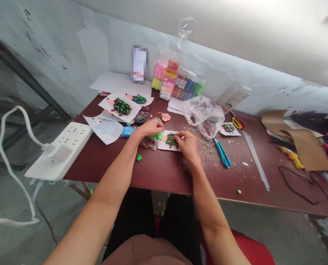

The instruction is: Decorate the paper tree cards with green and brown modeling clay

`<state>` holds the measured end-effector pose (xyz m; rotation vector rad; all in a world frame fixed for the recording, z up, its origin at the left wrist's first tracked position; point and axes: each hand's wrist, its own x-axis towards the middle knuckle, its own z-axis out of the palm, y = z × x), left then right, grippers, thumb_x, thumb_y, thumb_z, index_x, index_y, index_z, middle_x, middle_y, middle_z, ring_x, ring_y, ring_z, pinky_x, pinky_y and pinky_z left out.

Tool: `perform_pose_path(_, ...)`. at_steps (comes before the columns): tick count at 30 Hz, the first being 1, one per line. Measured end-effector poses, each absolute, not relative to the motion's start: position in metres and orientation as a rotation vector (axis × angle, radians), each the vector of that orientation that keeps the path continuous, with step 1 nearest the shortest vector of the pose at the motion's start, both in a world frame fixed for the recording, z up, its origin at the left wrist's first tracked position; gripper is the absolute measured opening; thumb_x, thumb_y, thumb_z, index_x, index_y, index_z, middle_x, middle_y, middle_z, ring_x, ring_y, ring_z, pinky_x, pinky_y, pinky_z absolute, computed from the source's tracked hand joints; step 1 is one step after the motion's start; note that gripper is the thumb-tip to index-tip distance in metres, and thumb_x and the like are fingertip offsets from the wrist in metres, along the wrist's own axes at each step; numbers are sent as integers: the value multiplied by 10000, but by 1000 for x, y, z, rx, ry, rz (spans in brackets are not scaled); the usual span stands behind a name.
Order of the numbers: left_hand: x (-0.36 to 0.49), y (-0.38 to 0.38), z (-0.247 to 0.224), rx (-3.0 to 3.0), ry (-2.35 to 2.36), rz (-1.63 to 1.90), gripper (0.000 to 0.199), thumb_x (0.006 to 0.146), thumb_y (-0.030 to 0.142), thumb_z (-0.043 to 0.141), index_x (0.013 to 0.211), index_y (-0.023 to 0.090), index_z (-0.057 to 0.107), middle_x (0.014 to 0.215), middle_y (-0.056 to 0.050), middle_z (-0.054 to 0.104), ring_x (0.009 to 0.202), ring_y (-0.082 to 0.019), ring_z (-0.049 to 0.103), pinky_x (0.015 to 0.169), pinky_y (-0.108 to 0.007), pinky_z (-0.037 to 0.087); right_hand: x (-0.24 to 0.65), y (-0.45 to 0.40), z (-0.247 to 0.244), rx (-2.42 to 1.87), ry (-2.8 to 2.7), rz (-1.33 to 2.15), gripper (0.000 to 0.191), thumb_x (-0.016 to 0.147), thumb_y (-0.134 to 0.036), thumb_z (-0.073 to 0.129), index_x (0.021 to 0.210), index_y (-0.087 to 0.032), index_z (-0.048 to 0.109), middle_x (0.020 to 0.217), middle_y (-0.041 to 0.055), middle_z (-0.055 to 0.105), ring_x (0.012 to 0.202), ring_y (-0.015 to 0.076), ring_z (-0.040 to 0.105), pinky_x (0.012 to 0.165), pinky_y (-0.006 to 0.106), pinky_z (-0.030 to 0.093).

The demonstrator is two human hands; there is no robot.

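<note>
A small hedgehog figure (170,138), with a pink head at the left, green clay and dark stick-like spines, lies on a white card (168,147) near the middle of the dark red table (161,180); the right hand (188,143) is at its right end, thumb and finger brought together, though whether they grip anything I cannot tell; the left hand (152,127) is above its head end with fingers curled, and a green clay lump (157,136) shows right under them; whether that hand holds the lump is unclear.

Near the left forearm are a blue packet (128,131) and, on the bare tabletop, 1 green clay scrap (139,158); a pink clay lump (166,117) lies beyond the hands; farther left, 2 larger hedgehogs with green dots, a front one (121,106) and a back one (139,99), sit on white sheets, with a blue hedgehog drawing (106,127) in front of them.

Toward the wall stand bagged packs of coloured clay (169,82); a crumpled clear plastic bag (204,112) lies to their right; beyond the right hand are a teal cutter (223,154), red-and-yellow scissors (239,123), translucent sticks (256,160) and a yellow glue gun (292,156); a white power strip (70,147) is at the table's left edge.
</note>
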<state>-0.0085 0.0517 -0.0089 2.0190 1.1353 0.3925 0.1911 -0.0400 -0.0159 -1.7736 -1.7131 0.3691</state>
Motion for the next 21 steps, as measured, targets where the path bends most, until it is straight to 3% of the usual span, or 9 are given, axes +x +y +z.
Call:
perform_pose_path(14,-8,51,-9,2018,1129,409,301,767,191,554,899,145,820,947,-61,798,943,-217,715,882,-278,531,192,-42,-10,-1829,-1720,381,226,838,-199,598,920,-208,808,910,69,751,758,193,644,745,317,472)
perform_pose_path(21,-9,52,-10,2006,1128,400,298,759,204,566,907,148,818,961,-55,799,955,-217,712,876,-268,529,192,-42,-13,-1804,-1706,410,181,836,-208,623,893,-217,795,912,51,745,757,177,639,738,301,466)
